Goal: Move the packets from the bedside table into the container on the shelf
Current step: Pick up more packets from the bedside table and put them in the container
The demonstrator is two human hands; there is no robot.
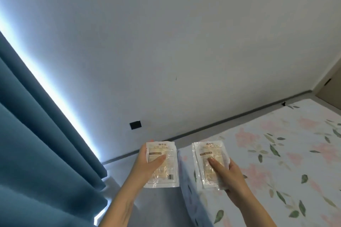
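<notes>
Packets (162,165) (210,165), one held per hand (147,164) (230,177)

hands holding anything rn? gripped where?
Yes, one each. The left hand grips a packet by its left edge, thumb across the front. The right hand grips a second packet at its lower right, thumb on the front.

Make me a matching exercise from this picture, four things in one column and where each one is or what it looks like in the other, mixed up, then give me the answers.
Column one:
1. left hand
2. right hand
3. curtain
4. bedsheet

Column two:
A. teal, hanging at the left edge
B. holds the packet with a barcode
C. pale, with a flower print
D. holds the packet above the bed

Pairs: 1-B, 2-D, 3-A, 4-C
</notes>
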